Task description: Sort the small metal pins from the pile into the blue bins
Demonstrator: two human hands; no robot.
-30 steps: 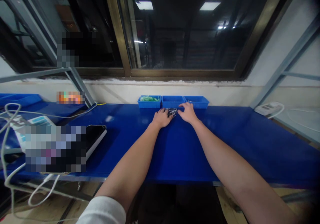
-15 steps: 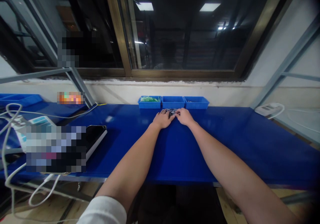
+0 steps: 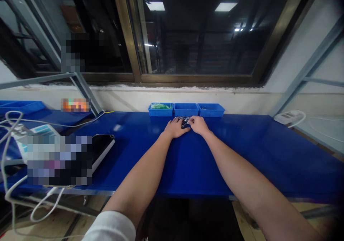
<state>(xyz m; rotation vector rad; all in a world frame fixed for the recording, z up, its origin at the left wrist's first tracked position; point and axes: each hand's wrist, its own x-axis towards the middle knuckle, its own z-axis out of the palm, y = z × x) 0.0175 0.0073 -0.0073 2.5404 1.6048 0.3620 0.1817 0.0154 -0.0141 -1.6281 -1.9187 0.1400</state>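
The spread left hand (image 3: 176, 128) should lightly steady the metal pieces (image 3: 185, 120) on the desk (image 3: 193, 165) while the narrowly pinched right hand (image 3: 198, 125), its hold unclear, works gently.

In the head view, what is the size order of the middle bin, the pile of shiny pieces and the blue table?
1. Blue table
2. Middle bin
3. Pile of shiny pieces, judged by its visible part

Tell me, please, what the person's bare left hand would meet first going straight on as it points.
Likely the left hand would first meet the pile of thin, silvery pieces beside it, then perhaps the middle blue rectangular bin; depth is unclear.
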